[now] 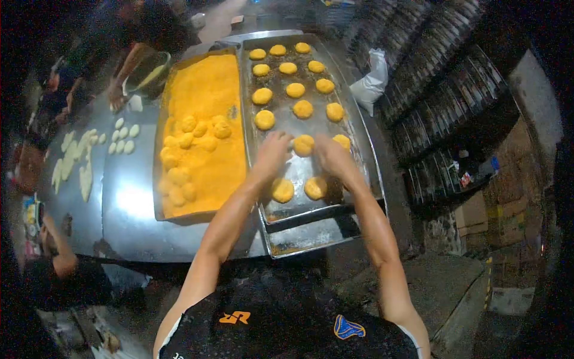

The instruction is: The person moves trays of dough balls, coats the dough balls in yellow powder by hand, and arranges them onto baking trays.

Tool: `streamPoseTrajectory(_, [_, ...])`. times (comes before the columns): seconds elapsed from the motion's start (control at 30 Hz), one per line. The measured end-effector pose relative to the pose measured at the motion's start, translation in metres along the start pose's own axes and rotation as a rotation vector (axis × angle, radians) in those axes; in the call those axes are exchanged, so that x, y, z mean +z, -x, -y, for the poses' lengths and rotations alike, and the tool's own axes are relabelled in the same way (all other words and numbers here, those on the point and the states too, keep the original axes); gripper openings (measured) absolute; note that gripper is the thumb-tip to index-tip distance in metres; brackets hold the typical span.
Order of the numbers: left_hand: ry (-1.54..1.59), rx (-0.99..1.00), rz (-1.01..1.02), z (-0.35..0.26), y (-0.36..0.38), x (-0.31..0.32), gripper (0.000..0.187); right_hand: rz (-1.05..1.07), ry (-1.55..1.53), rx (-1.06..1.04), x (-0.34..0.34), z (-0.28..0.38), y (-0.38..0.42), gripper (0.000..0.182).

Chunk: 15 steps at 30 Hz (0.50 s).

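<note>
Both hands reached out over a metal baking tray point(356, 128) that lay with its long axis running away from the person, its near end overlapping a second tray point(311, 236) below it. The left hand point(272, 152) and the right hand point(330, 157) flanked one crumbed patty point(303, 144) near the tray's middle, toward its right edge. The fingertips of each hand seemed to touch or nearly touch this patty from either side, but whether they pinched it or had let go could not be told. The patty was round and lay flat, so it pointed no particular way.

Further crumbed patties point(288, 68) sat in rows of three toward the tray's far end, well apart from each other, and two more patties point(299, 189) lay side by side near the tray's near end, between the forearms.

Just beside the baking tray's left edge sat a breadcrumb tray point(203, 96) filled with orange crumbs, parallel to it, with coated lumps point(190, 139) clustered along its left side.

On the steel table point(128, 197), left of the crumb tray, pale dough pieces point(122, 139) lay in a small group. At the table's far left corner another person's hand point(116, 94) rested beside a bowl point(149, 70).
</note>
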<state>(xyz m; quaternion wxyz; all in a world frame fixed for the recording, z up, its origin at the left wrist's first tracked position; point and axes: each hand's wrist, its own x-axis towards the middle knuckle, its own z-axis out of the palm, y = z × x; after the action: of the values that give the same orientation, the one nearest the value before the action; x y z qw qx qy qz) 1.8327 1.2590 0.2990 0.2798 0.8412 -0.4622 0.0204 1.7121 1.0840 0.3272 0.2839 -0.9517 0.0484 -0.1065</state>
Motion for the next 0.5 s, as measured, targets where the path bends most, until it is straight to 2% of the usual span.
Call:
streamPoseTrajectory(0.03, [-0.072,-0.040,0.085,0.013,0.004,0.013,0.034,-0.004,0.138,-0.123,0.016,0.001,-0.005,0.034])
streamPoseTrajectory(0.07, [-0.076,-0.051,0.085,0.014,0.011,0.015,0.034,-0.013,0.278,-0.249,0.035,-0.004,-0.011,0.040])
streamPoseTrajectory(0.1, [-0.081,-0.057,0.058,0.014,0.015,0.015,0.032,0.051,0.409,-0.180,0.059,-0.012,-0.013,0.053])
streamPoseTrajectory(0.13, [-0.086,-0.056,0.028,0.017,0.015,0.014,0.030,0.017,0.512,-0.196,0.077,-0.019,-0.010,0.057])
streamPoseTrajectory(0.23, [-0.009,-0.058,0.032,0.027,0.021,0.018,0.030,-0.031,0.530,-0.187,0.077,-0.033,-0.017,0.059])
streamPoseTrajectory(0.27, [0.046,-0.048,0.040,0.027,0.019,0.015,0.031,0.248,0.426,-0.166,0.068,-0.048,-0.039,0.058])
streamPoseTrajectory(0.3, [0.037,-0.029,-0.044,0.033,0.015,0.017,0.035,0.373,0.371,-0.149,0.056,-0.048,-0.039,0.057])
streamPoseTrajectory(0.33, [0.038,-0.008,-0.046,0.037,0.007,0.006,0.035,0.497,0.314,-0.124,0.044,-0.047,-0.039,0.057])
streamPoseTrajectory(0.4, [-0.080,-0.023,0.014,0.042,-0.008,-0.021,0.038,-0.030,0.308,0.095,0.001,-0.012,0.000,0.052])
streamPoseTrajectory(0.43, [-0.128,-0.010,-0.049,0.053,-0.015,-0.018,0.037,-0.034,0.330,0.086,0.005,-0.033,0.004,0.052])
streamPoseTrajectory(0.47, [-0.112,-0.010,-0.049,0.060,-0.018,-0.015,0.037,-0.142,0.440,0.069,0.027,-0.070,0.017,0.048])
streamPoseTrajectory(0.5, [-0.223,0.042,-0.005,0.068,-0.026,-0.015,0.042,-0.254,0.546,0.052,0.041,-0.087,0.022,0.044])
